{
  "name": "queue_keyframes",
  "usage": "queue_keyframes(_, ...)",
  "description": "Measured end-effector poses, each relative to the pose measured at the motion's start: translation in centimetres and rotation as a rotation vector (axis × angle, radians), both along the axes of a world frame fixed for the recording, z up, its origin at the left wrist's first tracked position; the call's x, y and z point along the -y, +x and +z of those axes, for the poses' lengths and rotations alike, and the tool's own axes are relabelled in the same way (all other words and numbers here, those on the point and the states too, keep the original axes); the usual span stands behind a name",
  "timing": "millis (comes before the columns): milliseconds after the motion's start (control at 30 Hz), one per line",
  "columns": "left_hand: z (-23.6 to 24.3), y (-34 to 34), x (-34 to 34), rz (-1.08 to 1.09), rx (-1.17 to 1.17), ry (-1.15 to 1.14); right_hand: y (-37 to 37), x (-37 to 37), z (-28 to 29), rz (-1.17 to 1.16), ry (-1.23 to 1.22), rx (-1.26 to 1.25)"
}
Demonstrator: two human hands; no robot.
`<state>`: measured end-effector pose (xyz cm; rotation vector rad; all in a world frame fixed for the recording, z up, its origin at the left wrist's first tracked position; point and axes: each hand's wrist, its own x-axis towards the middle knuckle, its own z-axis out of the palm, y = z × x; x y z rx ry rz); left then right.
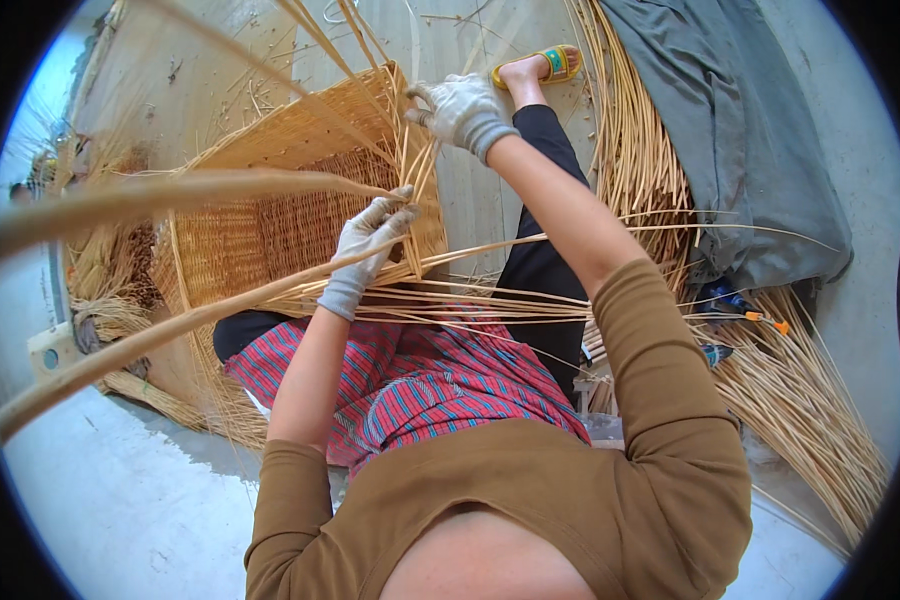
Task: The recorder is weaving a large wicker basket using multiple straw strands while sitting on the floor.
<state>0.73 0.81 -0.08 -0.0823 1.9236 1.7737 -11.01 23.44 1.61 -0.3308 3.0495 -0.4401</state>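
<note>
A woven willow basket (285, 230) lies tilted in front of me, with long loose rods (500, 298) projecting from its edge and crossing my lap. My gloved left hand (368, 245) grips rods at the basket's near right part, where a thick pale stick (220, 183) runs out to the left, blurred at its near end. Another long stick (170, 330) slants below it. Higher up, my gloved right hand (453, 112) has its fingers curled on upright rods at the basket's top right corner; their exact grip is partly hidden.
Rod bundles lie at right (790, 410) and upper right (630, 130), beside grey cloth (740, 150). More strands (120, 290) lie at left. Blue and orange tools (740, 310) rest by the right bundle. My striped apron (420, 390) covers my lap; my slippered foot (530, 70) is stretched forward.
</note>
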Motion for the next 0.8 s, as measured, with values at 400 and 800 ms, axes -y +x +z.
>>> queue_keyframes(400,0.9,-1.2,1.5,-0.337,0.008,-0.309,23.6,-1.9,2.1,0.028,-0.191,0.253)
queue_keyframes(800,2.4,2.0,1.0,-0.294,-0.135,-0.266,16.3,-3.6,2.8,0.330,-0.043,-0.142)
